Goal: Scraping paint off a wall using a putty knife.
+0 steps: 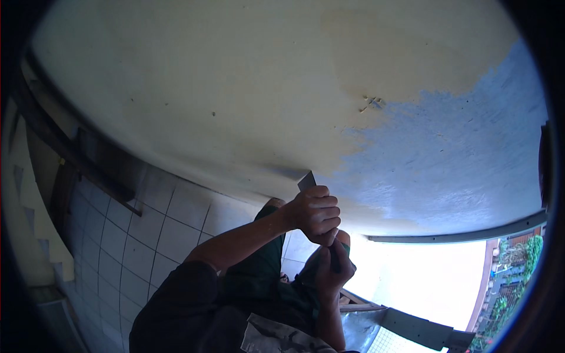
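Note:
My left hand (315,214) is wrapped around a flat metal scraper (307,181), whose blade sticks out above the fist and lies close to the wall. Just below it, my right hand (334,271) grips what looks like the dark lower end of the handle, touching the left hand. The wall (265,88) carries a cream coat, with a large blue-grey area (410,163) on the right. A small rough spot (373,103) with cross-like marks lies near the border between the two. Whether the blade's edge touches the wall cannot be told.
A white tiled floor (145,234) with dark joints lies at the left, beneath a dark curved rail (75,154). A stepped cream edge (31,216) stands at the far left. Bright daylight comes in at the lower right, with green plants (532,253) beyond. My knees are bent near the wall.

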A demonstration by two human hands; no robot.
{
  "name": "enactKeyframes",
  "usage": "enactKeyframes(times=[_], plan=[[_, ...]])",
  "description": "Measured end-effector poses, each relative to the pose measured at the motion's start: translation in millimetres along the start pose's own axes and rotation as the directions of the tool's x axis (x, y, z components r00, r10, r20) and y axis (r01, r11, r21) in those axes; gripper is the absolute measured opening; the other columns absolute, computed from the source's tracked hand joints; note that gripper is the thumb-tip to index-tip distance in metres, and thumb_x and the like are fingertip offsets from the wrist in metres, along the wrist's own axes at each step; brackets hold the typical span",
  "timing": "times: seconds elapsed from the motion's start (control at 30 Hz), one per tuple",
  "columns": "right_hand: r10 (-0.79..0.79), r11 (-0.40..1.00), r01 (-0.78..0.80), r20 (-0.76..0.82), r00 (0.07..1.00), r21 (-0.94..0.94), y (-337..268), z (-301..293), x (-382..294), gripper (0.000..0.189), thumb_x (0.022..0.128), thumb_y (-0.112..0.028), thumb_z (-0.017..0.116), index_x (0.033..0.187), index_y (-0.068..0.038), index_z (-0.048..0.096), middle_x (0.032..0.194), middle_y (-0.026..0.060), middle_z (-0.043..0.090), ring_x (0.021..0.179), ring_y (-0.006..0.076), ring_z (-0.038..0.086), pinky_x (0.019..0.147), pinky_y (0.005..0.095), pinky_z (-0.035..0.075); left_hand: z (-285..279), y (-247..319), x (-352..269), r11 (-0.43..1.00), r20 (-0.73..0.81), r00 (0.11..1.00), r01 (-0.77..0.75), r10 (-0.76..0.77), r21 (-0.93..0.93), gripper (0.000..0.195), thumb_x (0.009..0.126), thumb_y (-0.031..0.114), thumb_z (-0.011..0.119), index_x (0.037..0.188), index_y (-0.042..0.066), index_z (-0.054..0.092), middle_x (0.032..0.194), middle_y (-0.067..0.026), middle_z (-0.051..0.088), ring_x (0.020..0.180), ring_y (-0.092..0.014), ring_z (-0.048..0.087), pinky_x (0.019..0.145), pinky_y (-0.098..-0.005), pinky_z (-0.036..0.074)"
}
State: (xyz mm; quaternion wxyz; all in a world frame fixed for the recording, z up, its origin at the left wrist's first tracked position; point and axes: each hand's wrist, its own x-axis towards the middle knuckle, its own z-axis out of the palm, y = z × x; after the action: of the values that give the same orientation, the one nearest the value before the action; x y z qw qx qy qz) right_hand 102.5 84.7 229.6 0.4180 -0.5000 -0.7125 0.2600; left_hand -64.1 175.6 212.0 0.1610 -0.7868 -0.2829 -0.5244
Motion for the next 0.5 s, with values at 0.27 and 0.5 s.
enactKeyframes(times=[0.27,0.5], plan=[[0.036,0.999,-0.034,-0.078,0.996,0.033,16.4,-5.5,-1.8,0.024,0.084,0.000,0.067,0.107,0.006,0.067,0.088,0.0151,0.072,0.082,0.0178,0.069,0.075,0.0300,0.053,15.7,6.8,10.6,0.997,-0.001,1.000,-0.011,0.010,-0.077,0.026,0.067,0.020,0.058,0.049,0.013,0.041,0.050,0.0004,0.038,0.050,-0.017,0.045,0.053,-0.0322,0.035],[0.038,0.991,-0.034,-0.035,0.999,0.129,3.7,2.0,-4.7,0.024,0.086,-0.002,0.066,0.109,0.007,0.066,0.087,0.0161,0.071,0.082,0.0184,0.069,0.075,0.0306,0.053,-4.6,4.8,5.0,0.999,0.078,0.997,0.008,-0.006,-0.034,0.028,0.069,0.020,0.059,0.048,0.013,0.041,0.050,0.0000,0.040,0.050,-0.017,0.045,0.055,-0.0327,0.036]])
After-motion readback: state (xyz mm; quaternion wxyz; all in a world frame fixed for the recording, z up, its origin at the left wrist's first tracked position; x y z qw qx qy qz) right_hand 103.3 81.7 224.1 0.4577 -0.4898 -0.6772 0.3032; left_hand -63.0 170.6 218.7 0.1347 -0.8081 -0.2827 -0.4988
